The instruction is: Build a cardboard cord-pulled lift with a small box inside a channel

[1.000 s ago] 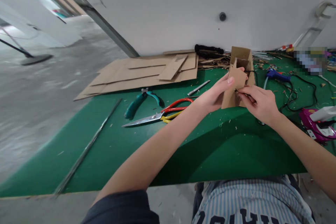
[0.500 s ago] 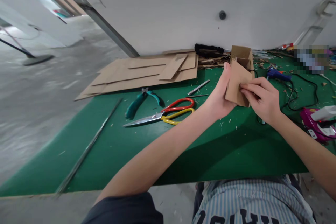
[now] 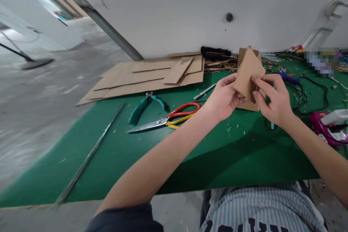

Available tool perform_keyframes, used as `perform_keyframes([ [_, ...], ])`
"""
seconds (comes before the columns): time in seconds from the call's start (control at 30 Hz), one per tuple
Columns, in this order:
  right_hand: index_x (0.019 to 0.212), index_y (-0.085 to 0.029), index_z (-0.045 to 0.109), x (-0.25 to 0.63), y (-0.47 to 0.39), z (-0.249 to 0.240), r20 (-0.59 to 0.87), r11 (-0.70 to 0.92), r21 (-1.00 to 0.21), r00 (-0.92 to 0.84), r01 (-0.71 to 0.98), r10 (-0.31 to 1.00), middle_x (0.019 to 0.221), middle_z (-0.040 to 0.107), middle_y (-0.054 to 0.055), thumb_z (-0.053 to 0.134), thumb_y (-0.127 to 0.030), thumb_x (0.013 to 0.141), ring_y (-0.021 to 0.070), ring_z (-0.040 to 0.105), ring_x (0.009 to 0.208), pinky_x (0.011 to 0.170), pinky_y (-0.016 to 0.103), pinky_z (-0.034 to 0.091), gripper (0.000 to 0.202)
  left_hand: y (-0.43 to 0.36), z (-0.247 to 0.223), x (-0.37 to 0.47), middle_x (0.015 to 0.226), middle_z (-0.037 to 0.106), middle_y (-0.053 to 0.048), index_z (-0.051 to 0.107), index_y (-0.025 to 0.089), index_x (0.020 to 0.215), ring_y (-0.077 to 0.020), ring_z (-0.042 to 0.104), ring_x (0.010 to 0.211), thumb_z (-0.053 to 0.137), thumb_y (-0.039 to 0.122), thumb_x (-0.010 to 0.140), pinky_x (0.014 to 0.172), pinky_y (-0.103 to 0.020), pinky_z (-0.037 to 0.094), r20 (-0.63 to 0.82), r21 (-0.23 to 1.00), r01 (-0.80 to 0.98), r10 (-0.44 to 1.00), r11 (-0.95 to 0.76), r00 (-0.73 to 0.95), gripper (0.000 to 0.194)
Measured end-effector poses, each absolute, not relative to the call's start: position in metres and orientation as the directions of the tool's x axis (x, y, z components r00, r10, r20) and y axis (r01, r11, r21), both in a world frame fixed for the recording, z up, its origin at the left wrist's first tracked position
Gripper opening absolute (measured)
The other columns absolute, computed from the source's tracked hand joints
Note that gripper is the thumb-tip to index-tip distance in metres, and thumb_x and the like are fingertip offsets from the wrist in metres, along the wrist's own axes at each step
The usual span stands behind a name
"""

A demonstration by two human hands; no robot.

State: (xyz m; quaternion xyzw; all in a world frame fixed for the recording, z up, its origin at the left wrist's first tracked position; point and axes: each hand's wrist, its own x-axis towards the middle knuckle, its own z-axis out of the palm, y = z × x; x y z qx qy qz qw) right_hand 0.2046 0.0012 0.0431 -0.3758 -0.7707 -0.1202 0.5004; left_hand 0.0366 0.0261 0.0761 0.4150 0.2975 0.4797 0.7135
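A folded piece of brown cardboard [image 3: 248, 69] is held up between both hands, tilted, with its pointed top toward the wall. My left hand [image 3: 225, 96] grips its lower left edge, thumb and fingers closed on it. On the right side, my right hand [image 3: 273, 94] pinches the same piece with thumb and index finger. Behind and below it stands an open cardboard box [image 3: 241, 53], mostly hidden by the held piece and my hands. Scissors with red and yellow handles [image 3: 163, 121] lie left of my left forearm.
Teal pliers [image 3: 141, 110], a metal strip [image 3: 205, 91] and a thin bundle of rods [image 3: 92, 152] lie on the green table [image 3: 122, 166]. Flat cardboard sheets [image 3: 122, 79] rest at the back. A blue glue gun [image 3: 289, 78] with a cord and a pink power strip [image 3: 327, 127] are at right.
The cardboard piece has turned and tilted in my hands, its top now pointed and its fold showing. My left hand has shifted from an upright thumb to a lower grip with curled fingers.
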Motion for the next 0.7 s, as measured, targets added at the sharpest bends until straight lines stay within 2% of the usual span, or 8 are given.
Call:
perform_keyframes([
  [0.17,0.132,-0.027,0.060,0.206,0.001,0.043,0.836,0.709,-0.212,-0.252,0.672,0.488,0.119,0.062,0.013,0.054,-0.034,0.095,0.0295,0.061,0.112,0.093,0.052,0.055,0.038,0.035,0.069,0.034,0.080,0.070,-0.001,0.067,0.019,0.082,-0.0140,0.066,0.071,0.080,0.028,0.068,0.068,-0.030,0.056,0.026,0.930,-0.349,0.924,0.118,0.381,0.021],
  [0.27,0.139,-0.025,0.052,0.203,-0.001,0.041,0.807,0.711,-0.214,-0.290,0.670,0.515,0.131,0.061,0.014,0.059,-0.048,0.091,0.0323,0.058,0.122,0.100,0.053,0.053,0.054,0.036,0.069,0.032,0.079,0.068,0.001,0.065,0.020,0.081,-0.0125,0.066,0.073,0.082,0.031,0.069,0.071,-0.029,0.055,0.090,0.944,-0.328,0.929,0.035,0.358,0.023],
  [0.33,0.141,-0.024,0.050,0.200,-0.002,0.038,0.811,0.691,-0.213,-0.270,0.691,0.520,0.132,0.062,0.015,0.063,-0.053,0.088,0.0330,0.060,0.121,0.099,0.052,0.054,0.062,0.035,0.070,0.032,0.080,0.069,0.002,0.066,0.020,0.083,-0.0118,0.066,0.075,0.081,0.031,0.071,0.074,-0.028,0.055,0.152,0.947,-0.318,0.929,-0.039,0.338,0.022],
  [0.4,0.138,-0.022,0.052,0.197,-0.002,0.037,0.833,0.658,-0.229,-0.206,0.717,0.514,0.127,0.066,0.015,0.064,-0.053,0.087,0.0325,0.064,0.115,0.093,0.049,0.057,0.060,0.033,0.071,0.032,0.081,0.070,0.001,0.068,0.021,0.087,-0.0119,0.066,0.078,0.081,0.030,0.073,0.077,-0.028,0.055,0.219,0.950,-0.287,0.917,-0.122,0.333,0.021],
  [0.57,0.114,-0.018,0.067,0.204,0.002,0.043,0.847,0.531,-0.389,0.066,0.753,0.527,0.104,0.073,0.015,0.047,-0.039,0.100,0.0281,0.071,0.095,0.080,0.042,0.059,0.033,0.025,0.085,0.030,0.091,0.071,-0.002,0.072,0.021,0.098,-0.0171,0.068,0.092,0.078,0.031,0.078,0.089,-0.033,0.055,0.344,0.937,-0.191,0.863,-0.292,0.370,0.023],
  [0.7,0.096,-0.021,0.069,0.226,0.016,0.053,0.846,0.490,-0.487,0.251,0.722,0.471,0.089,0.072,0.013,0.048,-0.045,0.099,0.0295,0.069,0.094,0.079,0.045,0.057,0.033,0.020,0.124,0.010,0.092,0.070,0.000,0.072,0.026,0.107,-0.0209,0.067,0.105,0.073,0.024,0.083,0.091,-0.038,0.056,0.413,0.906,-0.226,0.861,-0.357,0.297,0.024],
])
